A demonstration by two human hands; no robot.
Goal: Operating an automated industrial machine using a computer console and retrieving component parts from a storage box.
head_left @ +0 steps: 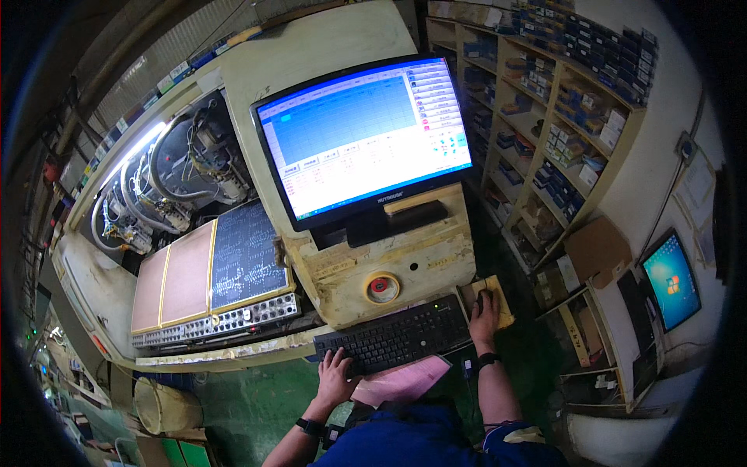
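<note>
A black keyboard (393,336) lies on a ledge at the front of a cream machine cabinet. My left hand (336,377) rests at its left end, fingers spread over the keys and holding nothing. To the right of the keyboard, my right hand (484,317) is curved over a dark computer mouse (488,299) on a yellowish board (504,303). Above the keyboard stands a lit monitor (362,132) showing a blue panel, a column of buttons and lines of text. A pink paper sheet (405,381) sits below the keyboard, close to my body.
A red button (381,289) in a yellow ring is set in the cabinet. On the left, drilling heads (210,148) with hoses stand over pink and black panels (185,272). Shelves (545,124) of small boxes and a second monitor (672,280) are at right. A bucket (165,405) stands lower left.
</note>
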